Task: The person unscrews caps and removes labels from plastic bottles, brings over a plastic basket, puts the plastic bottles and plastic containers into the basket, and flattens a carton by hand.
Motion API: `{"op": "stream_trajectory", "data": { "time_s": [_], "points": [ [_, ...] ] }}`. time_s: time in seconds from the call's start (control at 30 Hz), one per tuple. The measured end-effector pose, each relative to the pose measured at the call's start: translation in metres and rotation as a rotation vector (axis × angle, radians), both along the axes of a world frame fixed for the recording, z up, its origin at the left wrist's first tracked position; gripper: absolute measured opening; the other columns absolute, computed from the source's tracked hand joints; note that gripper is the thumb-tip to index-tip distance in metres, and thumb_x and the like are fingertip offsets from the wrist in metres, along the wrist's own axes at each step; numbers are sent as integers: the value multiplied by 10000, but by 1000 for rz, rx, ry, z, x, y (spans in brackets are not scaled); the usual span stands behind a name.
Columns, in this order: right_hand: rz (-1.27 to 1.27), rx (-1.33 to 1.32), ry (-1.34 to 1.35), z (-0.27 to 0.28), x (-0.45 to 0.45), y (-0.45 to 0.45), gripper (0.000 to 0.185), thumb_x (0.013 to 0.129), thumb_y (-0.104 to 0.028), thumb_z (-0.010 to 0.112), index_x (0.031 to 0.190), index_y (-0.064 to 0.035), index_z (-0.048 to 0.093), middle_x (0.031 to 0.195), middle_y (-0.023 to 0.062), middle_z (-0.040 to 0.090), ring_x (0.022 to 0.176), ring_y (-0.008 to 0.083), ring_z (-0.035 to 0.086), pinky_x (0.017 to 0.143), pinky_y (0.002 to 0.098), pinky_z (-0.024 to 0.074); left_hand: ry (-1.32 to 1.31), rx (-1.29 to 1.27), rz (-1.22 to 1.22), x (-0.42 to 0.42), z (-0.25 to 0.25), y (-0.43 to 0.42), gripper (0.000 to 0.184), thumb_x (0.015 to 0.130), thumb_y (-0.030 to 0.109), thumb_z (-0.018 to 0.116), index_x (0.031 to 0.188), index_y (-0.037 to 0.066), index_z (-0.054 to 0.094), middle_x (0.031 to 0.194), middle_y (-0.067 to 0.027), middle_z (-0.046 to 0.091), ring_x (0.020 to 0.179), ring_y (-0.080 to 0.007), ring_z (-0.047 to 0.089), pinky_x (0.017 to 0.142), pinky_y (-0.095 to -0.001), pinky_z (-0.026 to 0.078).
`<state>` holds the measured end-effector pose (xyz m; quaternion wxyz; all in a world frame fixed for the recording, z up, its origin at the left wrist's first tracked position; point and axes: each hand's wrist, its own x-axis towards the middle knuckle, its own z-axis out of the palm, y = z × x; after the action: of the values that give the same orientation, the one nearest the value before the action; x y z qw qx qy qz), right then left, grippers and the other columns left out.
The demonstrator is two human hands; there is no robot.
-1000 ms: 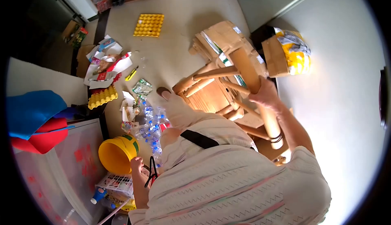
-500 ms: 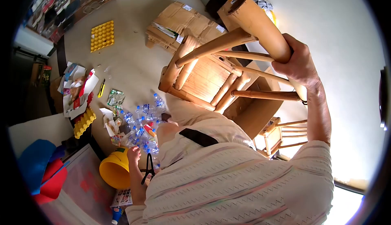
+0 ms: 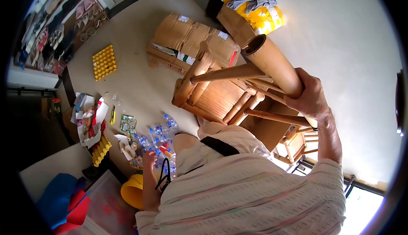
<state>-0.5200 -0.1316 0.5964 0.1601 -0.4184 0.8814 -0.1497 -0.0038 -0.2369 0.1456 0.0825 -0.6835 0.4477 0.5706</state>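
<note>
Our right grip point(image 3: 309, 91) is clenched around a thick bamboo tube point(image 3: 276, 67) of the wooden chair point(image 3: 221, 97), which is tilted ahead of us, overlapping the cardboard stack point(image 3: 187, 35) in view. Our left grip point(image 3: 149, 158) hangs near the plastic bottles point(image 3: 171, 122); we cannot tell whether it is spread or pressed together. Caution: because we support the wooden chair with one grip, its weight could twist the bamboo tube and swing it into the cardboard stack. A bottle stepped on could roll and upset our balance.
</note>
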Motion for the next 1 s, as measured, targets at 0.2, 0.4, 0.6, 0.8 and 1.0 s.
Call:
{"op": "stream_trajectory", "data": {
  "time_s": [0.2, 0.4, 0.6, 0.8, 1.0],
  "points": [
    [8, -74, 13, -8, -11, 11, 379, 602, -58, 635, 966, 16, 562, 717, 130, 602, 611, 178, 568, 624, 288, 478, 52, -15, -69, -28, -9, -26, 186, 744, 161, 625, 888, 47, 663, 607, -55, 610, 498, -140, 580, 443, -264, 445],
    [-36, -24, -17, -15, 13, 20, 417, 609, -57, 633, 1016, 3, 560, 746, 139, 611, 657, 245, 609, 635, 306, 490, 113, -137, -438, -86, -4, -92, 283, 710, 165, 633, 957, 24, 639, 670, -79, 633, 604, -180, 613, 553, -305, 474],
    [15, -117, 121, -16, 38, 34, 411, 547, -24, 672, 945, -12, 569, 808, 122, 613, 754, 285, 617, 670, 332, 510, 357, -537, -869, -197, 97, -132, 468, 717, 196, 670, 1128, 16, 536, 974, -115, 606, 903, -210, 584, 772, -316, 465],
    [174, -266, 196, -20, 75, 26, 365, 546, -48, 697, 882, -1, 562, 710, 83, 572, 677, 253, 598, 603, 346, 495, 956, -1008, -1091, -336, 173, -93, 689, 679, 187, 736, 1272, 60, 409, 1211, -126, 479, 1168, -273, 428, 990, -342, 341],
    [173, -242, 164, -32, 82, 28, 355, 576, -122, 693, 885, -12, 556, 704, 63, 549, 682, 231, 569, 615, 336, 475, 1035, -416, -1064, -338, 198, -77, 240, 631, 110, 764, 780, 29, 594, 703, -55, 556, 668, -165, 543, 635, -267, 426]
  ]
}}
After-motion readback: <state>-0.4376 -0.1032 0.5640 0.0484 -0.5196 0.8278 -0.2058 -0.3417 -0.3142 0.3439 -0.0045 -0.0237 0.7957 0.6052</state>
